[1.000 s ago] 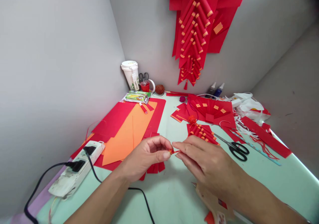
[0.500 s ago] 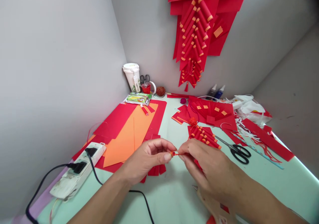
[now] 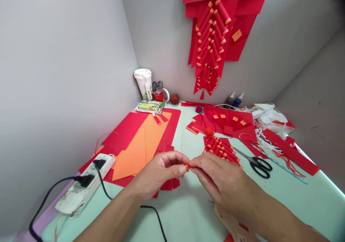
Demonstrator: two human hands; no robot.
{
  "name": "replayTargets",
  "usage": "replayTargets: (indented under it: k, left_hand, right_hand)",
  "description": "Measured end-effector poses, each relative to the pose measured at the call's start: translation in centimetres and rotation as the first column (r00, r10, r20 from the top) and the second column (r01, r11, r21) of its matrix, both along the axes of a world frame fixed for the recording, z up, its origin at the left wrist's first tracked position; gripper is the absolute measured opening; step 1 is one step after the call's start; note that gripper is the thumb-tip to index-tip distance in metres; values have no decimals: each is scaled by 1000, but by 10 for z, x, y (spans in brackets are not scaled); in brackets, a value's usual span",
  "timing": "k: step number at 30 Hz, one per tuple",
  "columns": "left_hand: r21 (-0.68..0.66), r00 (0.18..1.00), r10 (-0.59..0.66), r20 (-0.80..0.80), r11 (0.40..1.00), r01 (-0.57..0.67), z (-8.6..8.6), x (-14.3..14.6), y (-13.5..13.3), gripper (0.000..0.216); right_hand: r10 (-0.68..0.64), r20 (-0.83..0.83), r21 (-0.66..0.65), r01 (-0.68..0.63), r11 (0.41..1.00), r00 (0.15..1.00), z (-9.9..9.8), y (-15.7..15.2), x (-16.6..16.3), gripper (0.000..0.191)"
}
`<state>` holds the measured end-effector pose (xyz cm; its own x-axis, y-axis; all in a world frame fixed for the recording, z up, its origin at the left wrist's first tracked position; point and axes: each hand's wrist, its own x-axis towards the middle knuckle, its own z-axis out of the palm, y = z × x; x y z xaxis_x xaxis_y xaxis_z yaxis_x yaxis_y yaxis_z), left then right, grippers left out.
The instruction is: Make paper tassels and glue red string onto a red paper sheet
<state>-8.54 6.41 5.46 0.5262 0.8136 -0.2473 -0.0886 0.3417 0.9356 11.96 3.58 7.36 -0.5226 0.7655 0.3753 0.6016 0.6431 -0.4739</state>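
Observation:
My left hand (image 3: pixel 161 172) is closed in a pinch on a small red-and-orange paper roll (image 3: pixel 188 167), of which only the end shows between the fingertips. Against that end, my right hand (image 3: pixel 221 177) presses its closed thumb and forefinger; what they pinch is hidden by the fingers. Both hands meet above the table at the middle. Behind my right hand lies a stack of red paper rolls with orange ends (image 3: pixel 221 148), and black-handled scissors (image 3: pixel 260 166) rest to its right.
Orange and red paper sheets (image 3: pixel 134 145) cover the left side, beside a white power strip (image 3: pixel 84 184) with black cables. A white cup (image 3: pixel 143 84) stands in the back corner. Red paper firecracker decorations (image 3: pixel 210 37) hang on the wall. White scraps (image 3: pixel 266 138) lie right.
My right hand has moved left to the paper roll's end, closing the small gap where a thin red strand showed between the hands. The left hand has barely moved.

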Motion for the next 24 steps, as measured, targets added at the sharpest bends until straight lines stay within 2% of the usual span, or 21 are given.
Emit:
replayTargets:
  k: [6, 10, 14, 18, 21, 24]
  left_hand:
    - [11, 999, 24, -23, 1000, -24, 0, 1, 0, 25]
    - [20, 998, 53, -29, 998, -53, -2, 2, 0, 24]
    - [11, 997, 75, -24, 997, -75, -2, 3, 0, 21]
    - [3, 994, 103, -47, 995, -103, -2, 3, 0, 20]
    - [-1, 992, 117, -49, 993, -117, -2, 4, 0, 20]
    - [3, 991, 124, -50, 992, -124, -4, 4, 0, 21]
  right_hand:
    - [20, -1, -53, -20, 998, 1000, 3, 1, 1, 23]
    - [24, -12, -125, -25, 992, 1000, 4, 2, 2, 32]
    - [29, -106, -166, -46, 985, 994, 3, 7, 4, 43]
    - [-35, -118, -247, 5, 969, 992, 3, 15, 9, 47]
    - [-78, -127, -394, 22, 919, 989, 3, 20, 13, 45]
    - [-110, -202, -578, -28, 815, 973, -3, 25, 13, 37]
